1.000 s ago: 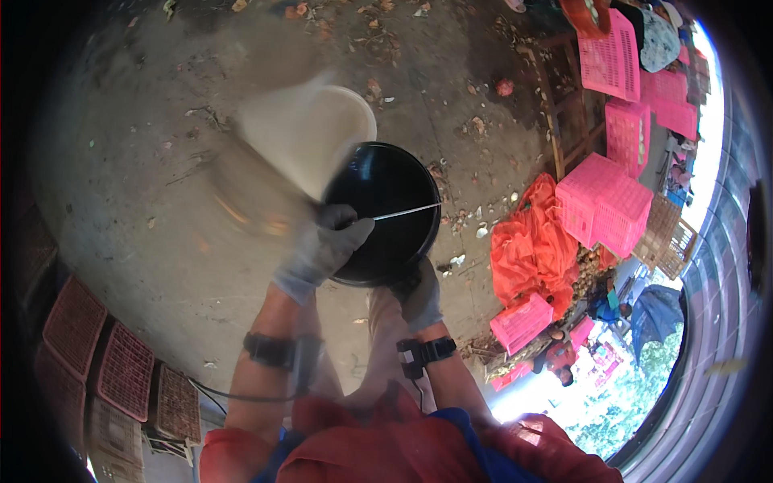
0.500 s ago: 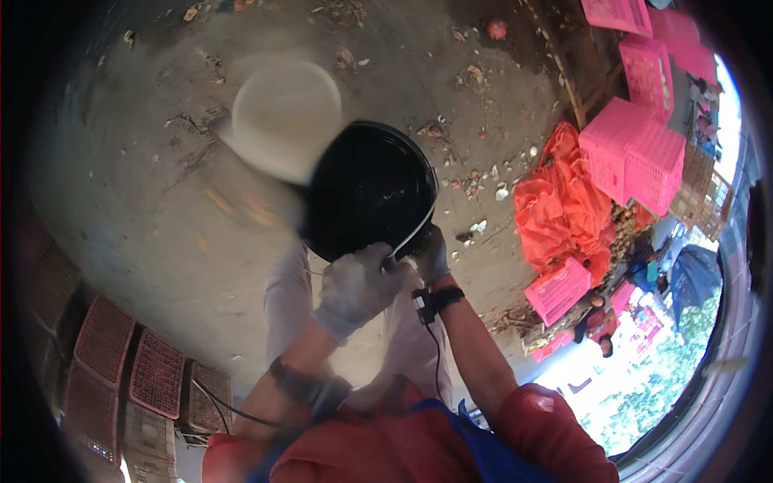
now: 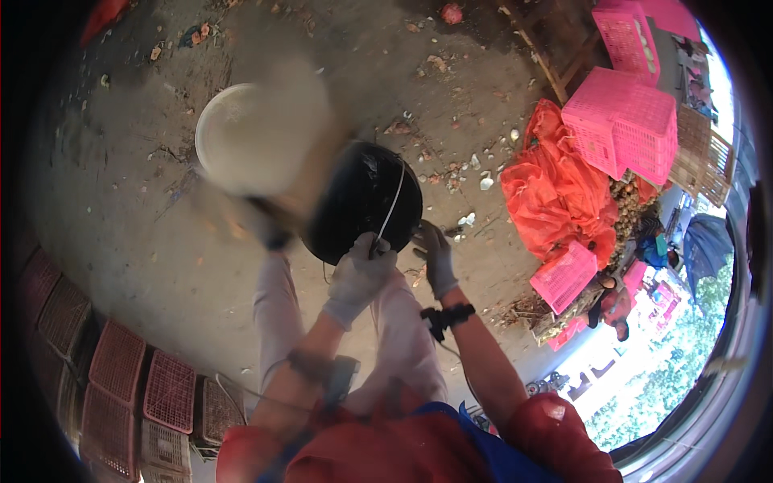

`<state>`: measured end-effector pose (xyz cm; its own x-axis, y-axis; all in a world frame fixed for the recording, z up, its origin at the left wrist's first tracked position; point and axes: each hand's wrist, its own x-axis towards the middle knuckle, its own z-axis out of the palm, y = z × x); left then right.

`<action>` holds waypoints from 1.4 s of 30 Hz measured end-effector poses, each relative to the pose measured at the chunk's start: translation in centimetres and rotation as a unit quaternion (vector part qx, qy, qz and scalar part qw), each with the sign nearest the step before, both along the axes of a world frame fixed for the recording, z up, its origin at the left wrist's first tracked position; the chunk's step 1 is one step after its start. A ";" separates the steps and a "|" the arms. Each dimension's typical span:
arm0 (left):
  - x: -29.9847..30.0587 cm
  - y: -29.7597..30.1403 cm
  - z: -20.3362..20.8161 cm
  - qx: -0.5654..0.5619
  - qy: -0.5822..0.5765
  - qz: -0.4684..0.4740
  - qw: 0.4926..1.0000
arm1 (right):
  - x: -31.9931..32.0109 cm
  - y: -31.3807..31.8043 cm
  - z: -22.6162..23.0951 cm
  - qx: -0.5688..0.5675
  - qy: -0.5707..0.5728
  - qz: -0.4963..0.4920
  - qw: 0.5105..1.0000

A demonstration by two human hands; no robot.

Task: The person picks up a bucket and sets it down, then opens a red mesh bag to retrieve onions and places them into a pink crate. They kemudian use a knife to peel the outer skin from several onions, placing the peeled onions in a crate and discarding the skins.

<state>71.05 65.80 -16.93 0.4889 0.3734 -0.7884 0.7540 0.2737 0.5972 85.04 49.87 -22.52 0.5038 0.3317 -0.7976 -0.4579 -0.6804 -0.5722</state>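
Note:
A black bucket (image 3: 362,205) is tipped over in front of my legs, its dark curved outer side facing me. My gloved left hand (image 3: 360,272) is closed at the bucket's near edge, gripping its thin pale handle (image 3: 393,197). My gloved right hand (image 3: 437,259) is just off the bucket's lower right side, fingers apart and holding nothing. A pale round tub (image 3: 211,145) is on the ground beyond the bucket to the left. Between the two is a brownish smear of motion (image 3: 318,165); I cannot tell what it is.
Bits of debris lie scattered on the dirt floor. At right are a crumpled orange-red sheet (image 3: 555,181), pink crates (image 3: 620,121) and a pile of small brown round things (image 3: 628,205). Stacked reddish-brown crates (image 3: 169,390) line the lower left. People (image 3: 616,310) are at the far right.
The black bucket has turned over further, from its dark open inside to its outer side. My right hand has come away from it. The left hand keeps its grip.

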 end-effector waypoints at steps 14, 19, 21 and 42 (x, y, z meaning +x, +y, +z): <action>-35.4 20.1 2.4 0.124 0.117 0.109 0.979 | -8.0 10.2 7.2 0.089 0.175 -0.287 0.938; -64.1 20.2 6.5 0.165 0.449 -0.387 0.789 | -8.6 11.0 5.7 0.043 0.146 -0.251 0.956; -68.2 17.8 9.2 0.194 0.454 -0.411 0.767 | -7.5 9.0 5.7 0.029 0.159 -0.243 0.957; -86.3 14.7 19.9 -0.014 0.251 0.566 0.785 | -14.6 5.6 11.3 -0.006 -0.006 -0.073 0.997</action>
<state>-15.29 80.46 3.01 -0.5194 0.3229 -0.7912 0.1561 0.9461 0.2836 70.45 55.44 -11.23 0.5553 0.2440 -0.7950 -0.5467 -0.6133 -0.5701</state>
